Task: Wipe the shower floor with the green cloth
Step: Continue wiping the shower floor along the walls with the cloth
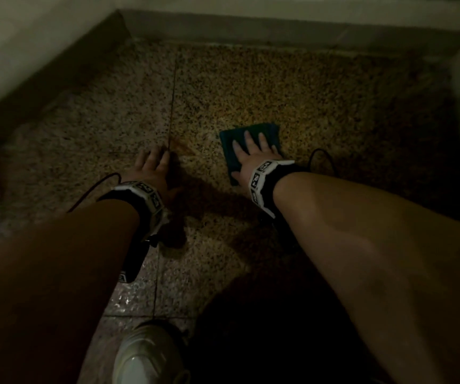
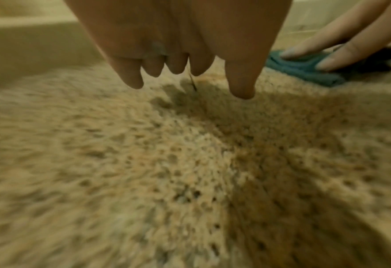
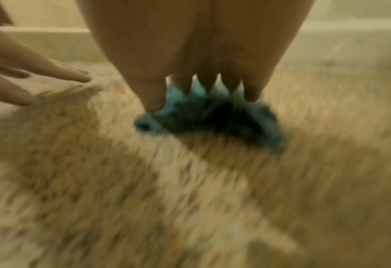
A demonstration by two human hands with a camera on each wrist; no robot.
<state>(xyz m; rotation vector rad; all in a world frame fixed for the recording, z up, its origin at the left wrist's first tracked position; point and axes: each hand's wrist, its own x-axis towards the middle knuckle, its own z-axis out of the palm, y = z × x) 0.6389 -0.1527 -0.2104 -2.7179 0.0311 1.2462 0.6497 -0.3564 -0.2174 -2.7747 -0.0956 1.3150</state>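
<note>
A folded green cloth (image 1: pixel 265 133) lies flat on the speckled stone shower floor (image 1: pixel 334 106). My right hand (image 1: pixel 253 151) presses on it with straight, spread fingers. In the right wrist view the cloth (image 3: pixel 212 116) shows blurred under those fingers (image 3: pixel 153 98). My left hand (image 1: pixel 151 164) rests flat on the bare floor to the left, fingers straight, beside a dark grout line (image 1: pixel 173 101). From the left wrist view the left hand's fingers (image 2: pixel 242 83) point down at the floor, and the cloth (image 2: pixel 304 67) sits at the upper right under the right hand (image 2: pixel 323 54).
Pale walls with a raised kerb (image 1: pixel 251 29) close the floor at the back and left (image 1: pixel 29 45). A reddish streak (image 1: pixel 180 146) marks the floor by the grout line. My white shoe (image 1: pixel 143 356) stands at the bottom. Cables run from both wristbands.
</note>
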